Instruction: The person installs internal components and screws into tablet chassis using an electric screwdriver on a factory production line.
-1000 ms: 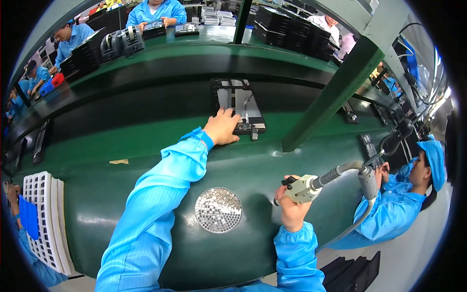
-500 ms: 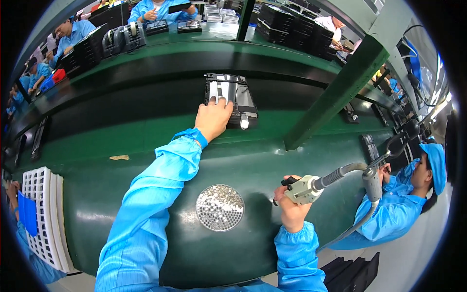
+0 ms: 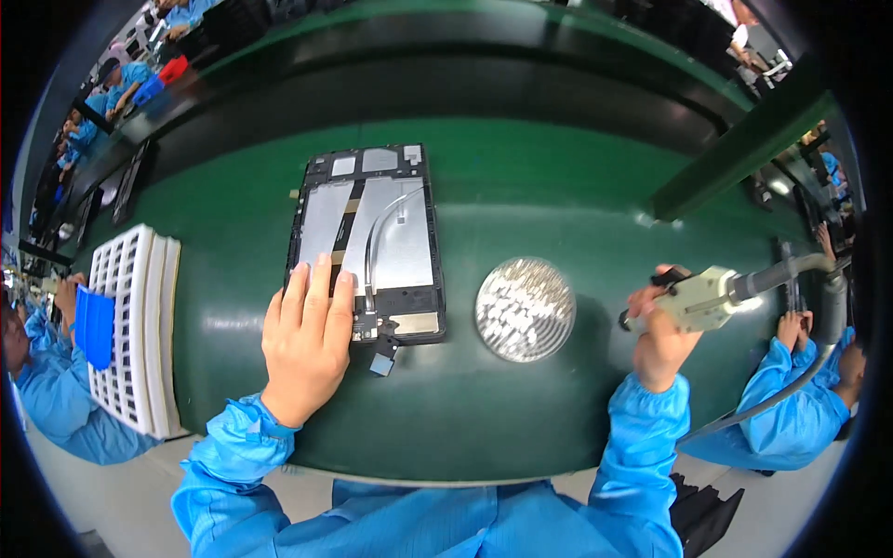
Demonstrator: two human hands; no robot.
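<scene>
An opened tablet (image 3: 402,249) lies on the green bench in front of me, silver inner plates and a dark ribbon cable exposed. A small black connector piece (image 3: 382,358) dangles past its near edge. My left hand (image 3: 309,346) rests flat on the tablet's near left part, fingers stretched out. To the right, my right hand (image 3: 662,346) is wrapped round a cream-coloured electric screwdriver (image 3: 705,299) with a grey hose; its tip is hard to make out. Between the tablet and that hand sits a round dish (image 3: 526,310) with many small silver screws.
White grid trays (image 3: 139,335) stand at the bench's left with a blue piece (image 3: 94,327) against them. A green post (image 3: 744,153) rises at the far right. A dark belt (image 3: 484,91) runs behind. Co-workers in blue sit on both sides.
The tablet has come from the far side of the bench to just in front of me, with my left hand on it. My view has tilted down. My right hand still holds the screwdriver.
</scene>
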